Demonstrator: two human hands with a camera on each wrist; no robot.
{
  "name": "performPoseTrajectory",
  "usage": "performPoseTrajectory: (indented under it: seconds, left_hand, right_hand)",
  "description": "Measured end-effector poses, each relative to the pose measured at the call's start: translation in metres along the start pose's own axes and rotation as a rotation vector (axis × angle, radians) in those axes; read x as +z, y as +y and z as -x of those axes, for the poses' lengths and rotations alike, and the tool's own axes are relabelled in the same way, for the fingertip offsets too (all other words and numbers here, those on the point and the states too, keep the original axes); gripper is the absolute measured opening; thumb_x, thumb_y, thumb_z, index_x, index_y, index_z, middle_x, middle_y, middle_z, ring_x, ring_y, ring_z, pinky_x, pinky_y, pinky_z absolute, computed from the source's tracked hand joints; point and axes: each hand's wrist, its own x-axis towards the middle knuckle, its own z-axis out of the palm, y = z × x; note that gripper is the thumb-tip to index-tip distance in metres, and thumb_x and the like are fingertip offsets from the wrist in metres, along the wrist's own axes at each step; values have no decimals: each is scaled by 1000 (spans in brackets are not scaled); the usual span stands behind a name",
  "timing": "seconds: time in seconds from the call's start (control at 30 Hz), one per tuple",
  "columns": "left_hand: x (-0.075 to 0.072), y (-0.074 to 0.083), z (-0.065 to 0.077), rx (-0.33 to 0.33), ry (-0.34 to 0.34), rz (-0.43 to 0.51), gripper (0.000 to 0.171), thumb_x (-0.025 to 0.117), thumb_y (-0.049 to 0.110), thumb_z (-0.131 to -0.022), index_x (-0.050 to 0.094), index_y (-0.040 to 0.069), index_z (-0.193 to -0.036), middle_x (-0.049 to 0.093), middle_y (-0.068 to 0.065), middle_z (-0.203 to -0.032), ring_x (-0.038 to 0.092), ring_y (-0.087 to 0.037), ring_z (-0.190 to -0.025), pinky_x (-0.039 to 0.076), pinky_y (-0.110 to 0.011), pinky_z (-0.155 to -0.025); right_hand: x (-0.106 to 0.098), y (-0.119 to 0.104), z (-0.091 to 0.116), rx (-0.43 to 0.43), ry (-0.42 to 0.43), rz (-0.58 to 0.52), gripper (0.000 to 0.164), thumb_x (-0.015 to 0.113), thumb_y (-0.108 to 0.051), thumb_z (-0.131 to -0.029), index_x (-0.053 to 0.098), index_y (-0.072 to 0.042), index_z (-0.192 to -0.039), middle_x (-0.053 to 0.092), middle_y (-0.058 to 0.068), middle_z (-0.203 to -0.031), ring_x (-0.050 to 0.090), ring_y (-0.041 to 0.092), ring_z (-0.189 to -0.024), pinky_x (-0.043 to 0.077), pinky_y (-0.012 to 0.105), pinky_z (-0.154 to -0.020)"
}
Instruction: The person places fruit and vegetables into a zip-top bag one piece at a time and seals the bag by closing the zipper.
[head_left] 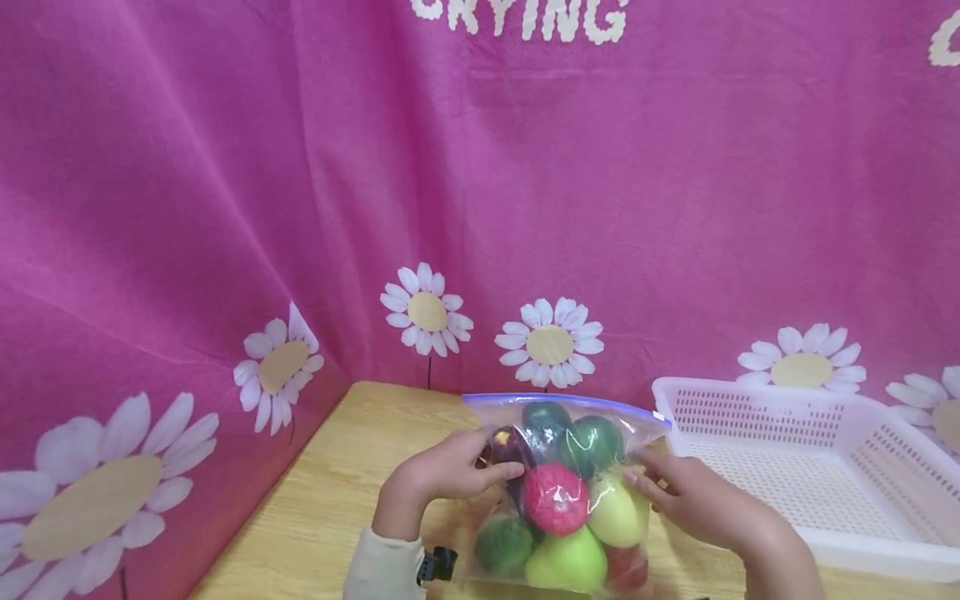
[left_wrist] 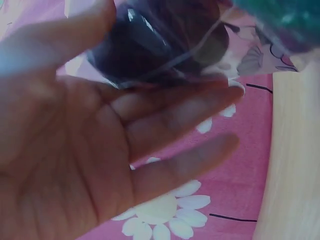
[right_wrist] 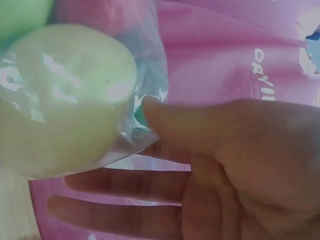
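Observation:
A clear zip bag point(head_left: 491, 410) with a blue zip strip stands upright, full of fruit-like pieces. Inside are a pinkish-red round piece point(head_left: 556, 498), a pale yellow one point(head_left: 617, 510), a bright green one point(head_left: 567, 562), several dark green ones point(head_left: 596, 443) and a dark purple one point(head_left: 507, 442). My left hand point(head_left: 450, 467) grips the bag's left side beside the purple piece, thumb in front. On the opposite side, my right hand point(head_left: 693, 492) pinches the edge near the yellow piece. In the right wrist view, the thumb point(right_wrist: 175, 122) presses the plastic while lower fingers extend beneath.
A white perforated plastic basket point(head_left: 885, 550) stands on the wooden table point(head_left: 337, 450) to the right of the bag. Behind and to the left hangs a pink cloth point(head_left: 600, 192) printed with daisies. A black device point(head_left: 438, 565) sits at my left wrist.

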Motion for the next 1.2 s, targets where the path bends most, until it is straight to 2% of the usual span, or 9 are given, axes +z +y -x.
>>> performPoseTrajectory:
  seconds: [0.17,0.3,0.37,0.43,0.53,0.67,0.8,1.0,1.2]
  left_hand:
    - [9,-5,-2,-112,31,83,85,58,53,-99,24,-7,-149,59,-22,-131,55,-28,-126,45,-45,-107]
    - [17,-5,-7,-169,48,125,112,62,64,-91,5,-8,-154,54,-24,-139,49,-29,-133,43,-47,-110]
    - [21,-5,-10,-172,70,131,114,63,65,-89,3,-7,-155,50,-24,-143,46,-29,-136,42,-48,-111]
    - [24,-5,-14,-173,100,135,114,65,65,-88,5,-5,-155,47,-25,-147,44,-31,-138,41,-49,-111]
    - [29,-6,-20,-157,163,159,111,68,60,-88,7,-3,-156,46,-26,-147,45,-33,-138,40,-51,-111]
    - [35,-8,-30,-126,254,230,109,71,55,-88,4,10,-161,41,-26,-153,41,-36,-141,38,-57,-112]
    - [41,-9,-36,-117,316,331,104,71,48,-90,0,24,-163,33,-22,-160,36,-41,-144,33,-67,-111]
    - [44,-12,-37,-207,390,333,108,63,50,-96,-9,5,-162,30,-22,-162,33,-45,-145,28,-65,-114]
    - [43,-19,-33,-307,349,238,103,59,62,-94,14,-2,-160,35,-32,-156,35,-50,-143,33,-66,-111]
  right_hand:
    - [8,-5,-6,36,-26,-22,51,61,-30,-102,49,1,-141,65,3,-95,63,17,-85,54,39,-73]
    - [15,-5,-11,0,0,-40,55,65,-30,-100,46,1,-141,67,15,-113,66,29,-100,56,50,-82]
    - [17,-5,-12,-15,11,-45,56,67,-29,-99,44,1,-139,65,19,-120,65,31,-102,56,52,-84]
    - [19,-3,-14,-16,9,-45,53,68,-29,-98,43,1,-134,66,15,-106,64,25,-93,56,46,-79]
    - [20,-2,-14,4,27,-29,60,70,-31,-96,40,3,-135,66,18,-108,65,28,-95,55,48,-83]
    - [20,-1,-14,75,69,-22,71,71,-35,-96,36,8,-141,61,33,-126,64,43,-110,51,61,-94]
    - [20,2,-18,96,110,-8,67,69,-34,-97,39,9,-139,60,35,-127,64,47,-107,50,63,-93]
    - [22,4,-22,76,127,-10,79,69,-31,-97,29,11,-150,44,42,-143,54,56,-120,55,57,-89]
    - [23,7,-23,68,96,-22,86,75,-25,-92,25,11,-152,40,43,-144,51,57,-121,59,48,-78]
